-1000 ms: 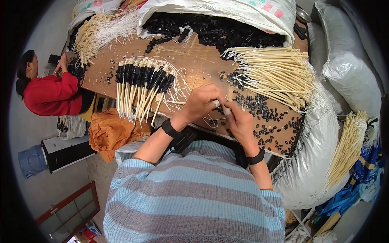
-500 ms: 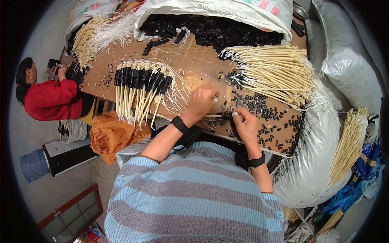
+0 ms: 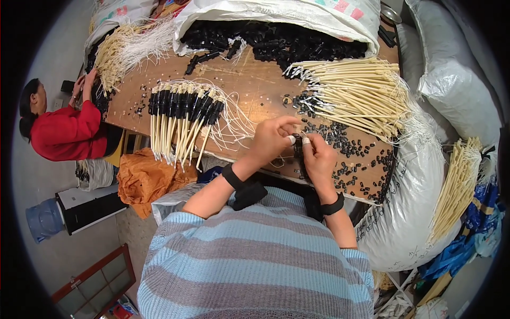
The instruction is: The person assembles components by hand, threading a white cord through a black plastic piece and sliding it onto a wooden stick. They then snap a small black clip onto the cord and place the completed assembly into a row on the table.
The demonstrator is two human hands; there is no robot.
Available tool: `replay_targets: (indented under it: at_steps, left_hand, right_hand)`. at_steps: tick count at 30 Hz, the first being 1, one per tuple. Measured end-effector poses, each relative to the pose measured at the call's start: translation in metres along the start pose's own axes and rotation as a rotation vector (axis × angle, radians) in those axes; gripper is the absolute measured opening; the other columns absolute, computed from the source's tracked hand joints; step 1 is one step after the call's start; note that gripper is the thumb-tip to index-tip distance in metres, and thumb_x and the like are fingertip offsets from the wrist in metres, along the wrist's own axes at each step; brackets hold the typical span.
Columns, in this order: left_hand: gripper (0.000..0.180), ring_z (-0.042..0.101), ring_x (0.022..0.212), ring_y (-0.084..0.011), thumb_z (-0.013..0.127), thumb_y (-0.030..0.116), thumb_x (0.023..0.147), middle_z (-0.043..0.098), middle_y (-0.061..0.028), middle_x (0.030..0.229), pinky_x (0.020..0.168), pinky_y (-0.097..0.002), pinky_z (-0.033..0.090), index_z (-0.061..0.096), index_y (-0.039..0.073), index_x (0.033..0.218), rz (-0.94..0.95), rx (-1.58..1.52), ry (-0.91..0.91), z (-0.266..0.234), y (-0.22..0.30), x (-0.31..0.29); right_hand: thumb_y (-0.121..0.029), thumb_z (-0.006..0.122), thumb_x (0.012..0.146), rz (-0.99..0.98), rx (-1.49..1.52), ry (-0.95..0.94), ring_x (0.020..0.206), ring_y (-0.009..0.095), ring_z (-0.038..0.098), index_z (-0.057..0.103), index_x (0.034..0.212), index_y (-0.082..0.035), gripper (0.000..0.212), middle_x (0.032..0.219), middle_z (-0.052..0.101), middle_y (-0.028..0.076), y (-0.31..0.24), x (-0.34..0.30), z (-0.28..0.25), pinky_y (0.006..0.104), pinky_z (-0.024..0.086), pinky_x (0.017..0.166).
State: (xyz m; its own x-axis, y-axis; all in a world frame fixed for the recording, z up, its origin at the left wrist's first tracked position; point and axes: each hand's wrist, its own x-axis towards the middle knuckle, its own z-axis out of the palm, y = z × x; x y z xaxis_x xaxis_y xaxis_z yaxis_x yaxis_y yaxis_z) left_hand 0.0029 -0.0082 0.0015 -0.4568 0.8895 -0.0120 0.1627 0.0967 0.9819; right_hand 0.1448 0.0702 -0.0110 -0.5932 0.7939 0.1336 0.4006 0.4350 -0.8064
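Observation:
My left hand [image 3: 273, 141] and my right hand [image 3: 319, 161] are close together over the table's near edge, fingertips bent in a pinch. White wrapping covers a fingertip on each. Between them a black plastic fitting [image 3: 298, 149] sits against my right fingers. Whatever my left fingers pinch is too small to make out. Left of my hands lies a row of cream rods with black fittings [image 3: 186, 103], white cords trailing from them. Many small black plastic pieces [image 3: 348, 151] are scattered right of my hands. Beyond these lies a pile of cream rods [image 3: 361, 93] with white cords.
An opened white sack [image 3: 276, 16] at the back spills black fittings [image 3: 313, 50] onto the wooden table [image 3: 239, 74]. Full white sacks [image 3: 409, 212] crowd the right side. At far left a person in red [image 3: 69, 130] handles things by another rod pile [image 3: 114, 58]. Orange cloth [image 3: 143, 181] hangs below the table.
My left hand has moved right and down, opening from a fist to meet my right hand. The black fitting has turned from sideways to upright. The person in red has reached farther along the table.

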Motion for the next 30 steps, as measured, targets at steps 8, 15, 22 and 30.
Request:
replay_targets:
  at_steps: [8,15,22,30]
  left_hand:
    - [0.015,0.060,0.074,-0.0035,0.065,-0.004,0.075,0.067,-0.0017,0.088,0.064,-0.0180,0.048,0.068,-0.002,0.090,-0.253,-0.123,-0.063,-0.003,-0.008,0.006]
    - [0.029,0.065,0.087,-0.0161,0.066,-0.004,0.067,0.067,-0.0094,0.101,0.072,-0.0261,0.051,0.066,0.000,0.095,0.192,0.265,0.074,-0.009,-0.012,0.006]
    - [0.042,0.064,0.081,-0.0341,0.063,-0.002,0.066,0.067,-0.0154,0.093,0.070,-0.0383,0.050,0.064,0.006,0.108,0.323,0.350,-0.237,-0.008,-0.003,0.006]
    - [0.029,0.063,0.073,-0.0337,0.065,0.005,0.066,0.064,-0.0136,0.078,0.062,-0.0418,0.050,0.065,0.006,0.095,0.309,0.573,-0.139,-0.006,0.003,-0.006]
  right_hand:
    - [-0.008,0.064,0.085,-0.313,-0.154,0.038,0.055,0.025,0.061,0.066,0.093,-0.006,0.009,0.066,0.061,0.012,-0.006,-0.003,-0.004,0.0331,0.046,0.051]
    - [-0.009,0.062,0.090,0.204,0.572,-0.180,0.052,0.002,0.041,0.066,0.099,-0.002,0.012,0.066,0.054,-0.005,-0.015,0.001,-0.018,0.0195,0.031,0.047]
    - [-0.007,0.062,0.089,0.390,1.095,-0.256,0.046,0.006,0.038,0.065,0.114,-0.002,0.025,0.065,0.056,-0.002,-0.006,0.006,-0.036,0.0202,0.030,0.044]
    - [-0.020,0.074,0.079,-0.116,-0.018,-0.196,0.055,0.025,0.062,0.070,0.097,-0.010,0.022,0.064,0.063,0.012,-0.011,0.003,-0.025,0.0349,0.047,0.051]
